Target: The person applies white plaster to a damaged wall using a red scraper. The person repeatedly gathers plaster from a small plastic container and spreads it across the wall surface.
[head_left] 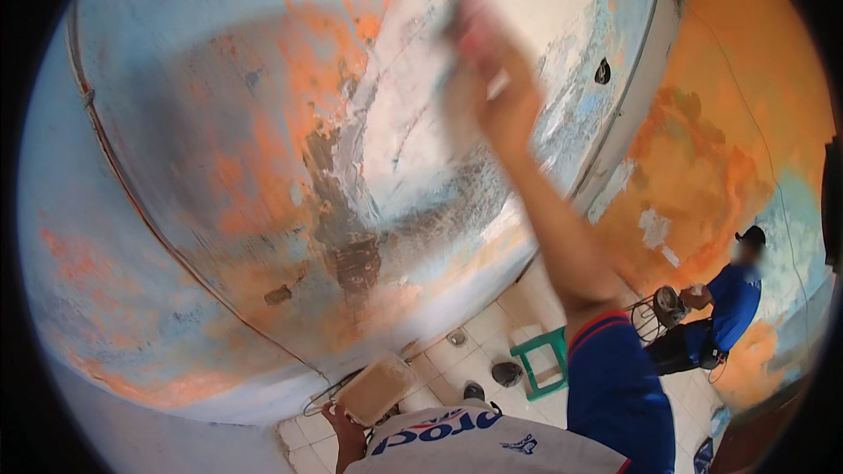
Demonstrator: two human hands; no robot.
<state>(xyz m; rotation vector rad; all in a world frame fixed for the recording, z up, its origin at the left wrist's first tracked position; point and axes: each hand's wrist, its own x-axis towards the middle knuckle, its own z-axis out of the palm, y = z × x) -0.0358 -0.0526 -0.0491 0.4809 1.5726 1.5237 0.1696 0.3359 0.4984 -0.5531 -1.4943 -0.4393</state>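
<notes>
My right hand is raised high against the wall, closed on a motion-blurred tool with a reddish part, its exact kind unclear. It is over a white patched area on the peeling blue-and-orange wall. My left hand is low near the bottom edge, gripping a beige rectangular tray by its side.
A co-worker in blue stands at the right by an orange wall, holding a grey bucket-like container. A green stool and a dark round object are on the tiled floor. A cable runs down the left wall.
</notes>
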